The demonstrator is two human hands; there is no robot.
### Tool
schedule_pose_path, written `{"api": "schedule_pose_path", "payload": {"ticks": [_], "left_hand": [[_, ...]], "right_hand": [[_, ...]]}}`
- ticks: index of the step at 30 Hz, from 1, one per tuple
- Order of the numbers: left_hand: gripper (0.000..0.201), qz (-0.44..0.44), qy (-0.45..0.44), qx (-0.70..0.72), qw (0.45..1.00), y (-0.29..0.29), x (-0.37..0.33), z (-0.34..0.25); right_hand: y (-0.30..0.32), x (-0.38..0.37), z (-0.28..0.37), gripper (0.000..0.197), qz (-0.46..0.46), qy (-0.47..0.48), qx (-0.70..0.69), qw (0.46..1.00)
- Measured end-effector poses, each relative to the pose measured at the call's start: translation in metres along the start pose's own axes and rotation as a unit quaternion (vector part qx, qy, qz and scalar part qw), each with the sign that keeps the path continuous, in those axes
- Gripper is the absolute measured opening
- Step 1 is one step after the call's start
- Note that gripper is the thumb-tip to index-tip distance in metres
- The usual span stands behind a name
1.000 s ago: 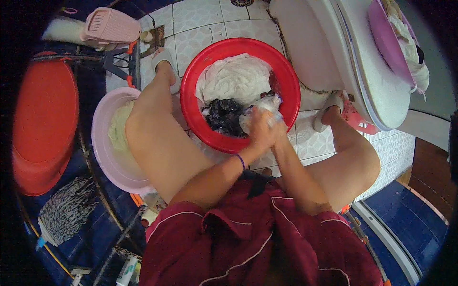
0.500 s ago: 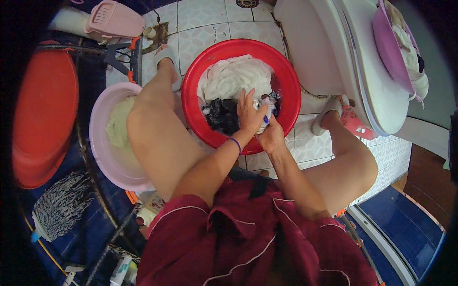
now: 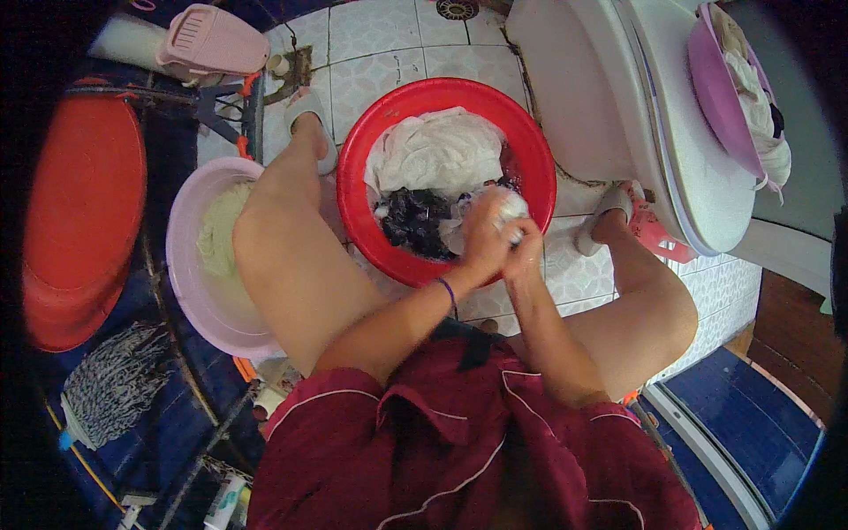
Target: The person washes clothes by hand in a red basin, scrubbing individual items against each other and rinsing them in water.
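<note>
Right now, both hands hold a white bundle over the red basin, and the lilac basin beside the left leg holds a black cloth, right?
Not quite: the head view shows the cloth in that lilac basin is pale yellowish, not black. The left hand and right hand do hold a white bundle over the red basin.

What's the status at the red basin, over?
Left grip and right grip closed on bunched white cloth. Cloth over red basin, right of centre. Close by: dark cloth at left, larger white cloth beyond.
</note>
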State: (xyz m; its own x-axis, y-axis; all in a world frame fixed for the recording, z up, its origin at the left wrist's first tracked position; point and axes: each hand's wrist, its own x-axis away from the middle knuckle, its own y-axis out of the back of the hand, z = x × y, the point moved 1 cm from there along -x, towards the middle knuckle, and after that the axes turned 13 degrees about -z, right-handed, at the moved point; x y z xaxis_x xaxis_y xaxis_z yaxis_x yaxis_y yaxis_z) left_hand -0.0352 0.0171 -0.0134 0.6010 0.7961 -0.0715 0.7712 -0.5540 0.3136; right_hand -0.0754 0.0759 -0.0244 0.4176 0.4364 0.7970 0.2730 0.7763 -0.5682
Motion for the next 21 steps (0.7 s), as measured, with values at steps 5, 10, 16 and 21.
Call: {"api": "schedule_pose_path", "payload": {"ticks": [5,10,16,21], "left_hand": [[0.036,0.044,-0.127,-0.079,0.988,-0.007,0.020,-0.025],[0.030,-0.038,0.067,-0.105,0.991,0.008,-0.020,0.011],[0.033,0.051,-0.055,-0.003,0.997,-0.017,0.029,-0.003],[0.037,-0.002,0.139,0.050,0.989,0.005,-0.018,0.025]], "right_hand": [[0.031,-0.021,-0.002,0.031,0.198,-0.031,-0.075,0.977],[-0.009,0.015,-0.019,0.029,-0.047,0.125,0.153,0.979],[0.023,-0.003,0.018,0.024,0.077,0.097,0.102,0.987],[-0.015,0.015,-0.007,0.037,-0.068,0.161,0.102,0.979]]}}
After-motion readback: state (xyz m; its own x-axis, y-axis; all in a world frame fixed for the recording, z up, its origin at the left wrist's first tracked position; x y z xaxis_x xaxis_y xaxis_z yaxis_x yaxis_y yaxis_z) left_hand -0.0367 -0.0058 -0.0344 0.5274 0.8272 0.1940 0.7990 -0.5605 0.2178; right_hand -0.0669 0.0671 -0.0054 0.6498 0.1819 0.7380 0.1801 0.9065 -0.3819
